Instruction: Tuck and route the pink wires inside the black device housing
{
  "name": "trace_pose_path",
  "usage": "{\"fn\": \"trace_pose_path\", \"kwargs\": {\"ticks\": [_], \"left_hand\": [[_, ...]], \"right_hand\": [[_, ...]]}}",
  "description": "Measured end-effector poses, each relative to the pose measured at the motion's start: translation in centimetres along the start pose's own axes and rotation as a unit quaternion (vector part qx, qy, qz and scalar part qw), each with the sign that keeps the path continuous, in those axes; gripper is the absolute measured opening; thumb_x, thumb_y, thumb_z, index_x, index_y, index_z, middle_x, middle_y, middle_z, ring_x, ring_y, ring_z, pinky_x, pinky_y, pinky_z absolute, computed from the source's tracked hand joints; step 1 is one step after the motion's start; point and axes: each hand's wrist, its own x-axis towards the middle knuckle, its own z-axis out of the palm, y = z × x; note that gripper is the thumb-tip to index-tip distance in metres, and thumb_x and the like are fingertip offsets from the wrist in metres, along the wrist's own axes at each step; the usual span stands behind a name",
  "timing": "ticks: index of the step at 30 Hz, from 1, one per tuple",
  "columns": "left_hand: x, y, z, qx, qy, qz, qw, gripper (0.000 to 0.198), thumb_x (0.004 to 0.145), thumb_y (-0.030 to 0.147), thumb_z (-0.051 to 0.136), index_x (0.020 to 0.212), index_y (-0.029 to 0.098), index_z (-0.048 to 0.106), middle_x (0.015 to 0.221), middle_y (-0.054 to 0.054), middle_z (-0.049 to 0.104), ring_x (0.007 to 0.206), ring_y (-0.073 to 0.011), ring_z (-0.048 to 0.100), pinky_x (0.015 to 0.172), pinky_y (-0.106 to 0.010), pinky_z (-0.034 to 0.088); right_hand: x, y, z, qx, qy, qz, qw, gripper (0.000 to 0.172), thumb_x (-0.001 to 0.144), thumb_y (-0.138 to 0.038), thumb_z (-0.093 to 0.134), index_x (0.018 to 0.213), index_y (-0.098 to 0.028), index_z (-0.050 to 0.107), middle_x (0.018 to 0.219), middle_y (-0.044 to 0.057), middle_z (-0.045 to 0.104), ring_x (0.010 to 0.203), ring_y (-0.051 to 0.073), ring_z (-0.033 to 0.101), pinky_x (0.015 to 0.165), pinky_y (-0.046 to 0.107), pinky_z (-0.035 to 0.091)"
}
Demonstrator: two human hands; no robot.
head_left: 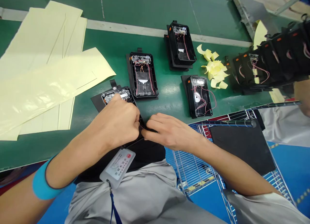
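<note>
A black device case (132,99) with a circuit board at its top end lies tilted at the table's front edge, mostly covered by my hands. My left hand (122,119) is over it, fingers curled down inside the case; what they grip is hidden. At the case's right edge my right hand (167,130) has its fingers closed in a pinch, close to the left fingertips. Something thin, perhaps a wire, shows between the two hands, too small to make out. Just behind stands another open case (143,83) with a board and red wires.
Yellow sheets (55,72) cover the left of the green table (167,101). Two more open cases (182,46) (200,98) and curled yellow scraps (215,70) lie to the right. Stacked black cases (271,59) stand far right, beside another person's arm (302,96). Below is a wire rack (191,167).
</note>
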Motion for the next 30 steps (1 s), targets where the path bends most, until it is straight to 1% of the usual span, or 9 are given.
{"fn": "trace_pose_path", "kwargs": {"ticks": [7, 17, 21, 24, 27, 30], "left_hand": [[0.3, 0.2, 0.1, 0.021, 0.009, 0.001, 1.000, 0.023, 0.079, 0.017, 0.058, 0.056, 0.017, 0.061, 0.058, -0.002, 0.060, 0.057, -0.0145, 0.049, 0.093, -0.048, 0.038], [0.0, 1.0, -0.1, 0.040, -0.019, -0.027, 0.999, 0.022, 0.082, 0.017, 0.056, 0.060, 0.016, 0.059, 0.068, -0.005, 0.065, 0.070, -0.0202, 0.056, 0.096, -0.050, 0.036], [-0.2, 1.2, 0.3, 0.041, -0.002, -0.032, 0.999, 0.021, 0.081, 0.016, 0.056, 0.060, 0.017, 0.058, 0.069, -0.007, 0.064, 0.073, -0.0225, 0.052, 0.093, -0.048, 0.036], [-0.4, 1.2, 0.6, 0.042, 0.013, -0.025, 0.999, 0.024, 0.084, 0.016, 0.054, 0.059, 0.018, 0.055, 0.069, -0.007, 0.064, 0.072, -0.0217, 0.049, 0.091, -0.047, 0.035], [-0.8, 1.1, 0.8, 0.050, 0.018, -0.002, 0.999, 0.025, 0.086, 0.013, 0.050, 0.062, 0.017, 0.055, 0.072, -0.007, 0.066, 0.073, -0.0209, 0.053, 0.093, -0.048, 0.035], [-1.4, 1.0, 1.1, 0.070, 0.035, 0.014, 0.997, 0.022, 0.085, 0.011, 0.050, 0.066, 0.017, 0.060, 0.075, -0.006, 0.068, 0.077, -0.0222, 0.057, 0.092, -0.048, 0.034]], "right_hand": [[-0.1, 0.0, 0.3, 0.002, -0.004, 0.004, 1.000, 0.019, 0.112, -0.012, 0.052, 0.106, -0.014, 0.070, 0.090, 0.004, 0.051, 0.087, 0.020, 0.038, 0.079, 0.035, 0.030], [-0.1, 0.0, 0.4, -0.002, 0.017, 0.007, 1.000, 0.022, 0.114, -0.014, 0.051, 0.105, -0.014, 0.071, 0.089, 0.004, 0.050, 0.086, 0.020, 0.038, 0.078, 0.035, 0.031], [-0.1, -0.2, 0.4, -0.011, 0.021, 0.009, 1.000, 0.024, 0.114, -0.014, 0.050, 0.104, -0.015, 0.072, 0.088, 0.004, 0.051, 0.085, 0.020, 0.038, 0.078, 0.035, 0.031], [-0.1, -0.4, 0.3, -0.016, 0.021, 0.010, 1.000, 0.025, 0.114, -0.013, 0.049, 0.102, -0.014, 0.071, 0.088, 0.005, 0.051, 0.086, 0.020, 0.038, 0.078, 0.035, 0.032], [-0.1, -0.5, 0.2, -0.013, 0.019, 0.010, 1.000, 0.024, 0.113, -0.012, 0.050, 0.102, -0.013, 0.071, 0.089, 0.005, 0.051, 0.085, 0.020, 0.038, 0.078, 0.035, 0.033], [-0.1, -0.6, 0.2, -0.015, 0.017, 0.013, 1.000, 0.024, 0.114, -0.013, 0.049, 0.105, -0.012, 0.071, 0.089, 0.005, 0.051, 0.086, 0.020, 0.039, 0.078, 0.035, 0.032]]}}
